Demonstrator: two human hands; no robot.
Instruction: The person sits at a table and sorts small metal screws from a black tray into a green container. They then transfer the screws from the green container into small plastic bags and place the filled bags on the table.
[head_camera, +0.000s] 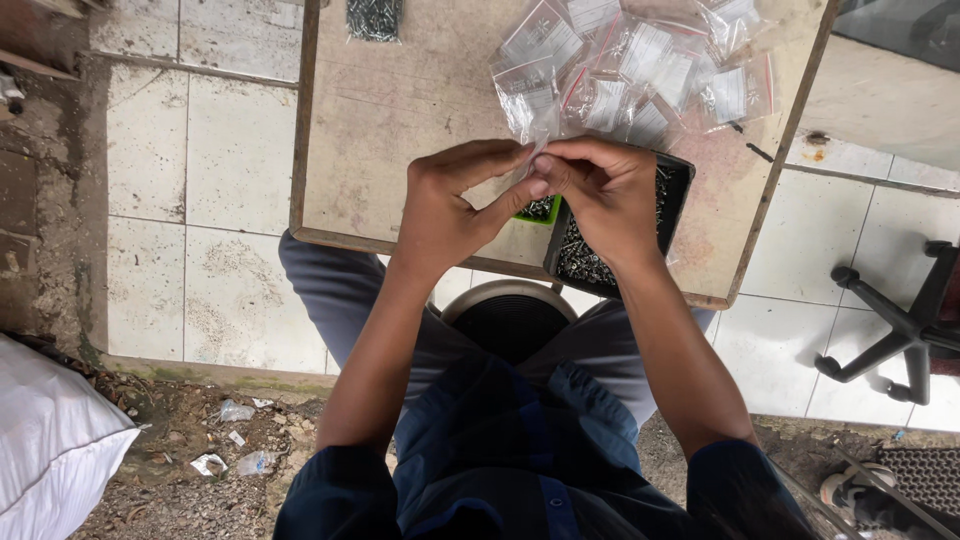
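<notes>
1. Clear plastic makes up the small bag (531, 160) pinched between both hands above the near edge of the wooden table (390, 120).
2. Its long axis runs up and away from the person, the free end pointing towards the pile of filled bags (640, 70).
3. Left hand (450, 200) and right hand (605, 190) are both closed narrowly on it, fingertips meeting.
4. Below the right hand sits a black tray of screws (585, 262).
</notes>
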